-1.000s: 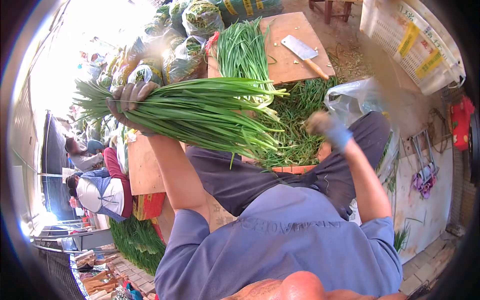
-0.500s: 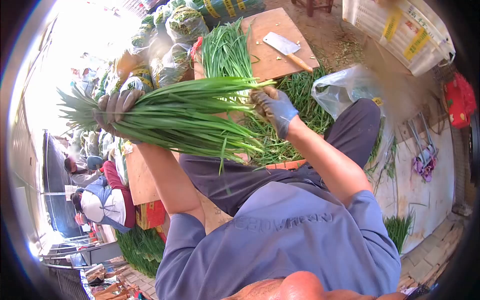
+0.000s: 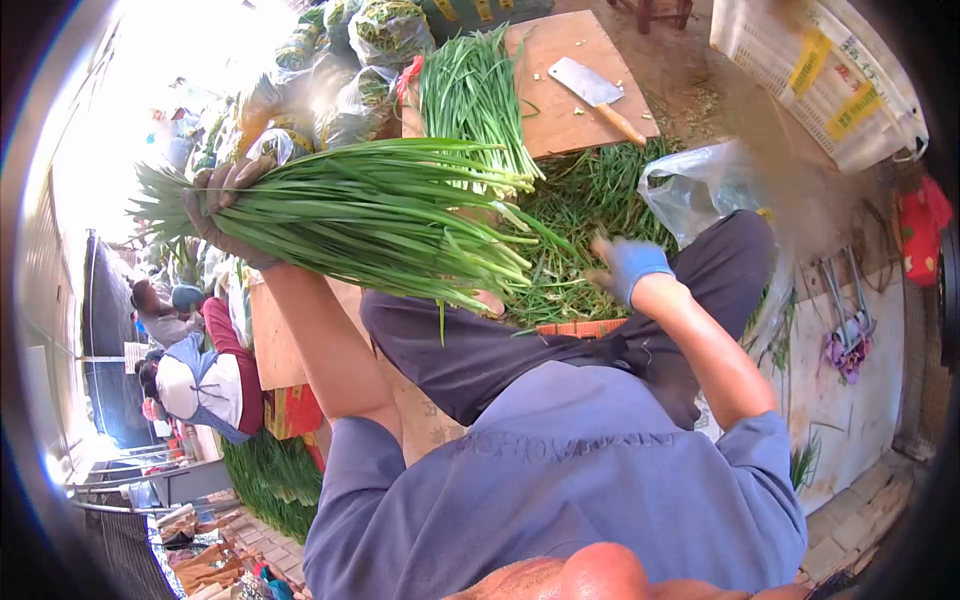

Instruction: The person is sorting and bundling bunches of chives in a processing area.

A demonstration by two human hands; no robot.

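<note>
A thick bunch of green chives (image 3: 370,215) is held up in the air, lying crosswise with its trimmed ends at the left, and the gloved left hand (image 3: 222,205) is wrapped tight around it near those ends. The blue-gloved right hand (image 3: 628,268) is apart from the bunch, just right of the loose leaf tips and over a heap of chive trimmings (image 3: 585,215); it is blurred, so I cannot tell whether it holds anything. Farther off, a wooden board (image 3: 565,105) carries a cleaver (image 3: 598,95) and another chive bundle (image 3: 475,95), with a clear plastic bag (image 3: 700,185) at the right and a white crate (image 3: 820,75) at the far right.
</note>
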